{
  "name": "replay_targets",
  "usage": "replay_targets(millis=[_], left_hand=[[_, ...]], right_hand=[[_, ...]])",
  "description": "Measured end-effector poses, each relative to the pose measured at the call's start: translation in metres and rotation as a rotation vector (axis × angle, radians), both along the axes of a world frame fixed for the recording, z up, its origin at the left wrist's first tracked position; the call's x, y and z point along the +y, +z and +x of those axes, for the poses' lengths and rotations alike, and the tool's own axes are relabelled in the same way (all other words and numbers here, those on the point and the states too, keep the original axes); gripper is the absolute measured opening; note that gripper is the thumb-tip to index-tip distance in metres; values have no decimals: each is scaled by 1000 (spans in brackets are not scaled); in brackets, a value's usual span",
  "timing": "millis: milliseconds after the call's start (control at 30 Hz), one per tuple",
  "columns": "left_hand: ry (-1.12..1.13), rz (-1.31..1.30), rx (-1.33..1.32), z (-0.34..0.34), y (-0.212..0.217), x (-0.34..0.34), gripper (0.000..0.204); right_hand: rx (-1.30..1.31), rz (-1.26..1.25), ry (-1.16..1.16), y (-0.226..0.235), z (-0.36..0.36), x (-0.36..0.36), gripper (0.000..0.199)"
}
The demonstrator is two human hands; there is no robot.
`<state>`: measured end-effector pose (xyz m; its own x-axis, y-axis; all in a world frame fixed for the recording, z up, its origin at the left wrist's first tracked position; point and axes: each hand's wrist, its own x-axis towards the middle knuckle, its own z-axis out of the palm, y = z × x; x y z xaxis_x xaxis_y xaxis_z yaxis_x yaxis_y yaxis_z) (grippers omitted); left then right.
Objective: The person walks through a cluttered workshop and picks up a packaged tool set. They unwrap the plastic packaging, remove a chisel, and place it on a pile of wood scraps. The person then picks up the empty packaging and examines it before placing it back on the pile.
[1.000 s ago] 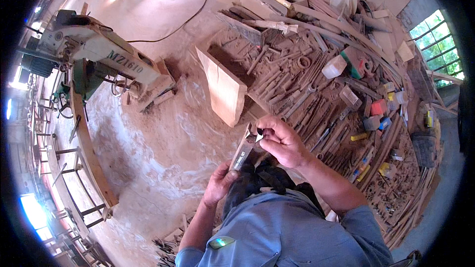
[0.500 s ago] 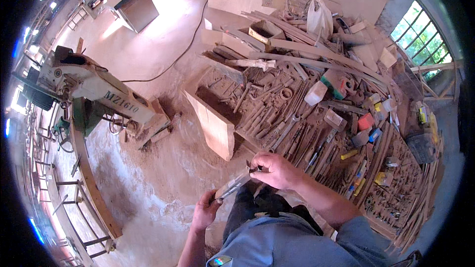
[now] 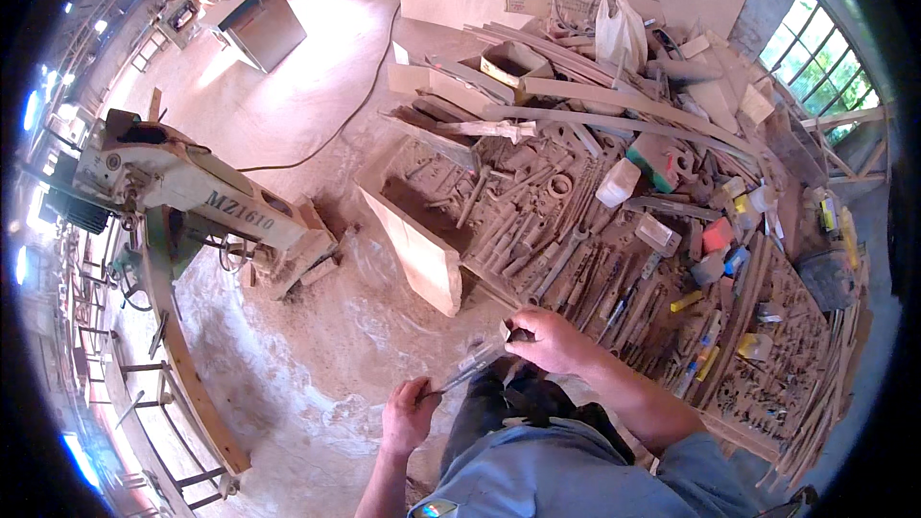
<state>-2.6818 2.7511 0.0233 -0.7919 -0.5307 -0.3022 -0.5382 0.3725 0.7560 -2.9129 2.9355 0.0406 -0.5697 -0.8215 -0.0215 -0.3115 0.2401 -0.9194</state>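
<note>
Holding a long thin metal tool (image 3: 472,366) between both hands, the person stands over a dusty floor (image 3: 317,364). The right hand (image 3: 549,341) is closed around the far, upper end of it, with the fingers pinched tight. The left hand (image 3: 411,414) is curled shut around the near, lower end. The tool slants from low on the left to high on the right, in front of the person's dark trousers (image 3: 513,403).

It looks hard and stiff, so it probably will not bend. It seems light enough for two hands to hold with no trouble. It is thin and may be dusty, so it could slip; holding it at both ends like this looks like the safe way. I cannot tell if its tip is sharp.

The tool is grey and a bit shiny, narrow like a stick. On the right is a tabletop (image 3: 767,393) covered with many brown, dusty tools. A pale wooden block (image 3: 417,254) stands at its left edge, and a big green machine (image 3: 192,197) is far left
</note>
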Motion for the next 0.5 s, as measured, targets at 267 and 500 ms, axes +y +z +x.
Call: replay_targets(millis=[267,500], left_hand=[[-80,-151,5,-10,21,-7,28],[-77,-160,-10,-13,26,-10,28]], right_hand=[[-203,62,58,-5,-4,3,25],[6,-78,-30,-12,2,-3,18]])
